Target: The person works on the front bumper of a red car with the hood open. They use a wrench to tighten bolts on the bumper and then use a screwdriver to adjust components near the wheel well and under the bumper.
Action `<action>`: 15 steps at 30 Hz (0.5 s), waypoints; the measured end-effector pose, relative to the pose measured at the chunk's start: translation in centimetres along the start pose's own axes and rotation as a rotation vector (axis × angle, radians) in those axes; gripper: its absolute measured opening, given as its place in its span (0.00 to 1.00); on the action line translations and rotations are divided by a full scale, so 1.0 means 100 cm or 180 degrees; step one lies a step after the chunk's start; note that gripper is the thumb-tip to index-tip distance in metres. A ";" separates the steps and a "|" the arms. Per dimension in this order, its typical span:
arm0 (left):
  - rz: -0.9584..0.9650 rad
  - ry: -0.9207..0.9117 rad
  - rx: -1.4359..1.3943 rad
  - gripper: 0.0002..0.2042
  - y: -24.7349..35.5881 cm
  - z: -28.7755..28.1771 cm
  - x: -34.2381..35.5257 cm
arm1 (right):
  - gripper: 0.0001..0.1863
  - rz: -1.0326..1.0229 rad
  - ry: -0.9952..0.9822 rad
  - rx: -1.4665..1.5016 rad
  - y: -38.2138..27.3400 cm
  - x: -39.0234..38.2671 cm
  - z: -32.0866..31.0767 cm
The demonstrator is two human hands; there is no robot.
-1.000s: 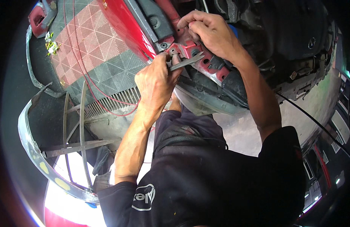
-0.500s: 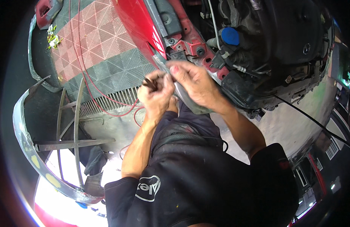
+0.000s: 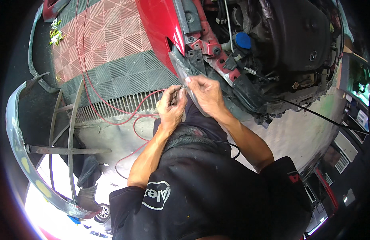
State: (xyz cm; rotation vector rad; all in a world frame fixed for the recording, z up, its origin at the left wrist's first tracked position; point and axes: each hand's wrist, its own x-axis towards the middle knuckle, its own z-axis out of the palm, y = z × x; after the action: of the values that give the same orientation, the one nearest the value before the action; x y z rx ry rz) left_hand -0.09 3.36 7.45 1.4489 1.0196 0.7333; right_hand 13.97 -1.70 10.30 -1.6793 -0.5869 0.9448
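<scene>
My left hand (image 3: 171, 105) is closed, its fingers curled in toward the palm; what they hold, if anything, is too small to make out. Close beside it, my right hand (image 3: 209, 95) is closed in a pinch, thumb against fingers, with its grip hidden. A thin greyish translucent strip (image 3: 177, 64) runs from the front tip of the red fender (image 3: 159, 32) down behind my fingers. Whether the strip is gripped or only lies behind them, I cannot tell. Both hands are just in front of the car's exposed front corner.
At right is the open engine bay with a blue reservoir cap (image 3: 243, 40) and a dark engine cover (image 3: 299, 38). A removed bumper cover (image 3: 17, 132) rests on a metal stand (image 3: 73, 150) at left. Red hoses (image 3: 97, 112) cross the tiled floor mat (image 3: 109, 52) and grate.
The dark brown piece seen in my left hand no longer shows. That hand has shifted slightly right and down, and my right hand a little down. The whole view has also shifted.
</scene>
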 end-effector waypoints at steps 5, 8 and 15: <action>0.0233 0.0229 0.0156 0.10 0.003 0.014 0.021 | 0.11 -0.1458 0.0726 -0.2568 -0.026 0.071 -0.021; 0.0229 0.0315 0.0093 0.12 0.010 0.026 0.039 | 0.11 -0.1910 0.0680 -0.2785 -0.011 0.096 -0.021; 0.0139 0.0408 -0.0223 0.07 0.003 0.032 0.051 | 0.11 -0.1618 0.0306 -0.2655 -0.015 0.113 -0.025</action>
State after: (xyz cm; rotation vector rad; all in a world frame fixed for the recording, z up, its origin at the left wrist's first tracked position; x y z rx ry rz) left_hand 4.95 6.57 6.72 1.3813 1.0521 0.8945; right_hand 22.48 6.06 8.68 -2.1101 -1.3912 0.2340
